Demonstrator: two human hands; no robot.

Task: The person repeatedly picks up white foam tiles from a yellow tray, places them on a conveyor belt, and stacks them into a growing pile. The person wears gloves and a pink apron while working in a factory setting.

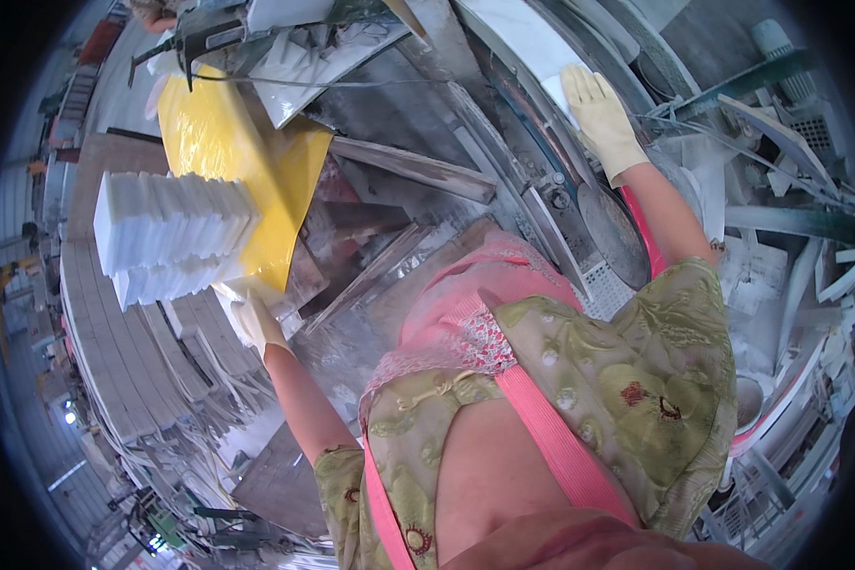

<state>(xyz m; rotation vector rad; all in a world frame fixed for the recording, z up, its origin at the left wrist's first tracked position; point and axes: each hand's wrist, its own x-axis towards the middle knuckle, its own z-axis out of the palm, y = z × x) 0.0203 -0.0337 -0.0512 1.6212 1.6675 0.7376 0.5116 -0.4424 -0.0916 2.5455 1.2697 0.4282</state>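
My right hand (598, 114), in a cream rubber glove, reaches out to the far right. Its fingers are stretched out and lie flat at the edge of a long white slab (527, 43). My left hand (254, 321), gloved the same way, is low at the left beside the near end of a stack of thin white stone tiles (176, 223). The fingers of that hand blend with pale edges around them, so their grip is unclear. The tiles stand on edge in two rows, next to a yellow plastic sheet (223, 142).
Wooden planks (413, 169) lie between the two work surfaces. A grey plank-topped bench (109, 332) stands left, and a clamp-like metal tool (195, 47) sits at the far left. Beside my right forearm is a round grey disc (610, 228). Dusty machine parts line the right.
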